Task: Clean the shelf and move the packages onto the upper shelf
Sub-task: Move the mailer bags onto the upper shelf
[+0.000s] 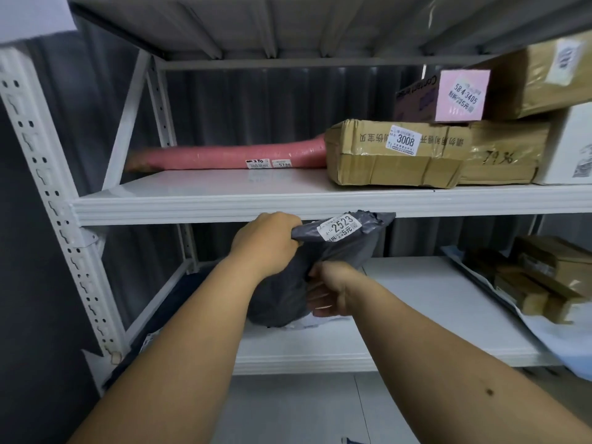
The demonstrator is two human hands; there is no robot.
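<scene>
Nearest the camera, both forearms reach in from below toward a dark grey poly-bag package (288, 283), and both hands have hold of it. The left hand (266, 240) has its grip closed tight around the bunched top corner of the bag, just beside the white label reading 2523 (340, 227). The right hand (333, 290) has its fingers curled into the bag's side lower down, pinching the plastic. The package appears lifted, or nearly lifted, off the lower shelf (432, 290), with its top edge already level with the front lip of the upper shelf (224, 205) (whether its bottom touches the board below cannot be told).

The step in hand looks like the move of this package upward. The next move calls for raising the bag clear of the lip and then pushing it back onto the bare white stretch of the upper shelf, in front of the pink roll (230, 155) and left of the cardboard box marked 3008 (397, 153). The bag is soft, so it will likely sag and could catch on the lip.

Farther right on the lower shelf, several small brown boxes (544, 277) wait on a pale sheet, not yet moved.
</scene>
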